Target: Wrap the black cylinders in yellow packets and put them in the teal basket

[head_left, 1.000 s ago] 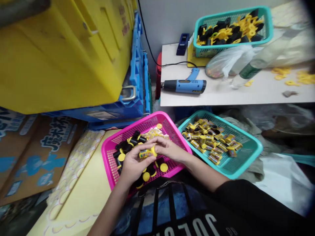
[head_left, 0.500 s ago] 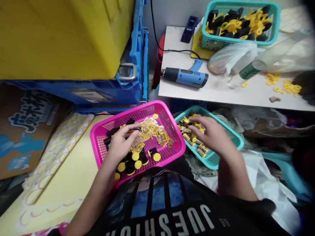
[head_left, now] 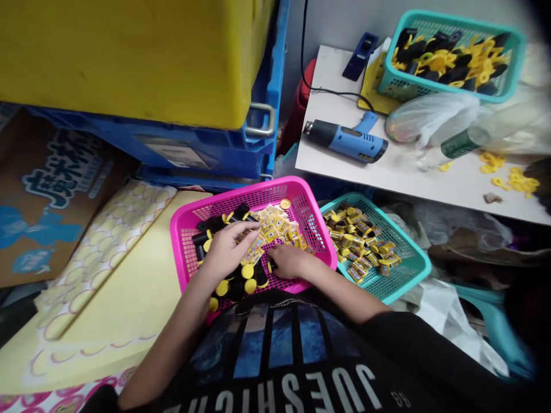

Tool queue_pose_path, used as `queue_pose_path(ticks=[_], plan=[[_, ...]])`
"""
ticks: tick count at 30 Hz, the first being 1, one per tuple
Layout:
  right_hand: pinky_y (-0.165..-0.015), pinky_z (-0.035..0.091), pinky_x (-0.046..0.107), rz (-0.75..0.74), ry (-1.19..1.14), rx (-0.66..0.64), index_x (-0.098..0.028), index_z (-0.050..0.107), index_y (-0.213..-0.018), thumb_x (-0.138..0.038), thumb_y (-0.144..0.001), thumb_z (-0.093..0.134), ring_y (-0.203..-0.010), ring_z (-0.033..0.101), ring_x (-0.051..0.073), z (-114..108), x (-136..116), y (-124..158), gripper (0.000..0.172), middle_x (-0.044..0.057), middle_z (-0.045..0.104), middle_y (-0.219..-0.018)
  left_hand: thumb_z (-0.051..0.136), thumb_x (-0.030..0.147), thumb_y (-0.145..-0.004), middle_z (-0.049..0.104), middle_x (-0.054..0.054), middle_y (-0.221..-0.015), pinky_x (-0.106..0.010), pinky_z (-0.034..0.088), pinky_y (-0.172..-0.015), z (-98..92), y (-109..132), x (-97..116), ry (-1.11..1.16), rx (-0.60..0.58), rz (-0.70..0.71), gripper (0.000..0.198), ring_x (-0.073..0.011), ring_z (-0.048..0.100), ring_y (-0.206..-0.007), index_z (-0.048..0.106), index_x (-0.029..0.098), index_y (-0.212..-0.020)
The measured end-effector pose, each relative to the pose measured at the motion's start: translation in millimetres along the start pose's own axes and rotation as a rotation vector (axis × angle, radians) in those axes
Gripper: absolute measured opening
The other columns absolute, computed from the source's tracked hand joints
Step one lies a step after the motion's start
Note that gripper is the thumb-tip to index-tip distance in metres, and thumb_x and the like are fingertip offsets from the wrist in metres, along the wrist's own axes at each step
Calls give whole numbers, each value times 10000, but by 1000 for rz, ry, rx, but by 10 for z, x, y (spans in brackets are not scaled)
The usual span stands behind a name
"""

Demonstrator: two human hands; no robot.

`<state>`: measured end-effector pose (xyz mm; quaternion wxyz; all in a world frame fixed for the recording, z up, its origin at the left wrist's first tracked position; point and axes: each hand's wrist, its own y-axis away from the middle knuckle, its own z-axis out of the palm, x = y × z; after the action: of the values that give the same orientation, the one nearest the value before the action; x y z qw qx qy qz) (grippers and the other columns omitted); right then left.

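Note:
My left hand (head_left: 228,246) hovers over the pink basket (head_left: 323,252), fingers bent and thumb close to the fingertips; anything between them is too hidden to make out. Under those fingertips lies a pile of small yellow printed labels (head_left: 270,222). Beside the labels, my right hand (head_left: 286,261) reaches down into the same basket, its fingers closed around a small black cylinder with a yellow cap (head_left: 271,266), mostly covered. More black cylinders with yellow caps (head_left: 236,287) lie loose near my body and along the basket's left side.
To the right, a teal basket (head_left: 415,272) holds many labelled yellow-and-black cylinders. A blue heat gun (head_left: 348,142) lies on the white table (head_left: 408,178), with another teal basket (head_left: 434,90) behind. Stacked blue crates (head_left: 206,152) and a yellow bin (head_left: 142,63) stand at left.
My right hand has moved left from the teal basket into the pink basket, onto a capped black cylinder. My left hand stays over the labels. The view has shifted slightly.

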<state>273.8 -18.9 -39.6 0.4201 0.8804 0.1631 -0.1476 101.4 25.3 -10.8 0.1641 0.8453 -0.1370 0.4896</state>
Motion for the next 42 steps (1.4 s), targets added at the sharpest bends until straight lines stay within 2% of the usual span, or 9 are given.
queue_pose_path(ticks=[6, 10, 13, 17, 23, 27, 33, 37, 42], plan=[[-888, 456, 374, -182, -189, 284, -153, 622, -991, -214, -730, 624, -1023, 564, 266, -10, 162, 225, 267, 117, 634, -1020, 566, 232, -853, 734, -72, -1025, -381, 479, -920, 15, -370, 66, -369, -112, 170, 216, -237, 654, -977, 733, 204, -987], [-917, 456, 370, -292, -407, 348, -167, 577, -1115, -175, -747, 591, -1021, 571, 238, -36, 300, 401, 368, 105, 623, -1073, 588, 159, -808, 731, -105, -936, -408, 453, -931, 374, -770, 9, -549, -259, 189, 164, -269, 641, -969, 737, 193, -866], [-990, 418, 410, -306, -455, 430, -177, 571, -1164, -180, -778, 578, -1094, 552, 250, -67, 358, 481, 385, 116, 597, -1151, 674, 152, -726, 716, -128, -894, -384, 472, -858, 704, -980, -61, -568, -264, 168, 94, -286, 644, -928, 722, 166, -806], [-953, 442, 390, -300, -532, 526, -171, 589, -1058, -143, -773, 542, -1015, 576, 228, -62, 444, 540, 290, 97, 611, -1077, 676, 132, -706, 705, -60, -729, -311, 481, -747, 817, -1099, -120, -565, -262, 138, 70, -226, 654, -766, 698, 197, -696], [-892, 430, 392, -347, -905, 679, -184, 594, -871, -128, -831, 358, -919, 560, 198, 15, 622, 460, 246, 64, 612, -946, 563, 221, -852, 741, -57, -921, -323, 492, -811, 426, -901, 67, -507, -145, 203, 173, -206, 666, -874, 735, 216, -872], [-590, 399, 291, -321, -1370, 687, -183, 550, -730, -420, -917, 405, -609, 466, 141, 2, 560, 320, 335, -4, 509, -669, 570, 246, -877, 731, -49, -823, -339, 491, -787, 284, -528, 185, -489, 105, 539, 155, -199, 655, -826, 722, 222, -877], [-508, 289, 245, -192, -1594, 795, -188, 522, -655, -536, -790, 629, -490, 381, 95, -34, 337, 183, 389, -65, 435, -521, 608, 183, -846, 736, -58, -836, -338, 469, -729, 317, -231, 126, -694, 163, 836, 138, -204, 659, -795, 709, 254, -908], [-501, 294, 237, -115, -1571, 894, -187, 555, -680, -525, -749, 668, -500, 396, 98, -40, 408, 194, 363, -61, 461, -540, 590, 186, -858, 726, -61, -817, -336, 465, -726, 341, -214, 64, -677, 145, 774, 120, -201, 646, -779, 699, 232, -876], [-521, 333, 234, -191, -1470, 843, -179, 553, -670, -534, -745, 663, -521, 414, 95, -118, 608, 358, 379, -56, 484, -552, 629, 277, -833, 715, -72, -932, -392, 473, -846, 346, -229, 10, -509, -8, 464, 105, -233, 629, -931, 706, 225, -883]])
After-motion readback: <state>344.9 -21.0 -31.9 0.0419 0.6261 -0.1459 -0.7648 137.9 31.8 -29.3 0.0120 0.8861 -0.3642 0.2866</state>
